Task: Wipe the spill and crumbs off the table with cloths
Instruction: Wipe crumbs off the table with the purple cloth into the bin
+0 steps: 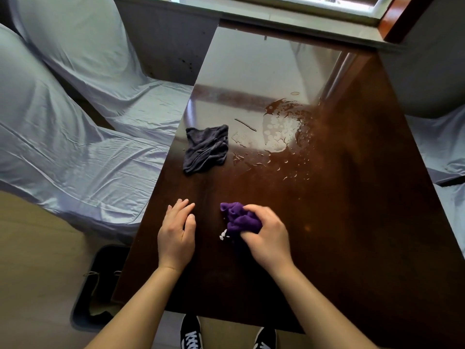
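Observation:
My right hand [268, 235] grips a bunched purple cloth [239, 217] pressed on the dark wooden table [352, 235] near its front. A few white crumbs [223, 235] lie just left of that cloth. My left hand [177, 230] rests flat on the table with fingers apart, holding nothing. A crumpled dark grey cloth [206, 148] lies farther back near the table's left edge. A water spill [281, 129] with scattered droplets spreads right of it, around the table's middle.
Chairs draped in light blue fabric [83, 147] stand along the table's left side, and another covered seat [442, 147] is at the right. A black bin [100, 285] sits on the floor below the table's left front corner. A window sill [276, 11] borders the far end.

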Demonstrator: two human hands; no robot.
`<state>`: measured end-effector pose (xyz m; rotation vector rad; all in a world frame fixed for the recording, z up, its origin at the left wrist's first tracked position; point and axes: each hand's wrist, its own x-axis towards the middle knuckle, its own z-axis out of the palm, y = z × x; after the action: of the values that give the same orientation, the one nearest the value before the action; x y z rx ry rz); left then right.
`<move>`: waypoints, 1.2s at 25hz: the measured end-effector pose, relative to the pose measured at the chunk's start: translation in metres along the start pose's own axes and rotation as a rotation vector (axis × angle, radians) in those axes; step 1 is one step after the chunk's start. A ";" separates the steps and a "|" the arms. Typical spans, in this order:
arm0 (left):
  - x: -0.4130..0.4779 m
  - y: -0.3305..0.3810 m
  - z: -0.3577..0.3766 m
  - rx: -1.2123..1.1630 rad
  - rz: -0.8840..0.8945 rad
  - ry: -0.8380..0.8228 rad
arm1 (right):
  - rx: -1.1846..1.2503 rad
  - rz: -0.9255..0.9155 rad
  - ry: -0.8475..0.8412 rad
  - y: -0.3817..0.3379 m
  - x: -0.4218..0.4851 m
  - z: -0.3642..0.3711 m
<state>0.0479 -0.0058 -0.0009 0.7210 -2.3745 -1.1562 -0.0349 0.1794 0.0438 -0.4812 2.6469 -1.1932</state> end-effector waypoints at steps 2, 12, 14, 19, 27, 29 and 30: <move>0.000 -0.001 0.000 -0.018 -0.001 0.009 | 0.031 -0.034 0.034 0.001 0.016 -0.019; 0.000 -0.006 0.000 -0.004 0.018 -0.017 | -0.271 -0.337 -0.408 0.000 0.023 -0.002; 0.001 -0.004 -0.001 -0.035 0.027 -0.027 | -0.254 -0.355 -0.413 -0.004 0.003 -0.002; 0.003 -0.009 -0.022 -0.211 -0.033 0.010 | 0.007 0.027 -0.050 0.016 -0.030 -0.045; -0.014 -0.035 -0.051 -0.217 -0.013 0.067 | -0.128 0.380 0.107 0.056 -0.084 -0.067; -0.015 -0.037 -0.050 -0.179 -0.026 0.081 | -0.242 0.320 0.156 0.044 -0.085 -0.042; -0.015 -0.039 -0.051 -0.162 -0.054 0.088 | -0.269 0.296 0.176 0.037 -0.084 -0.027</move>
<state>0.0985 -0.0481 -0.0048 0.7683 -2.1725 -1.2947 0.0269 0.2523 0.0378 -0.0171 2.9129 -0.8320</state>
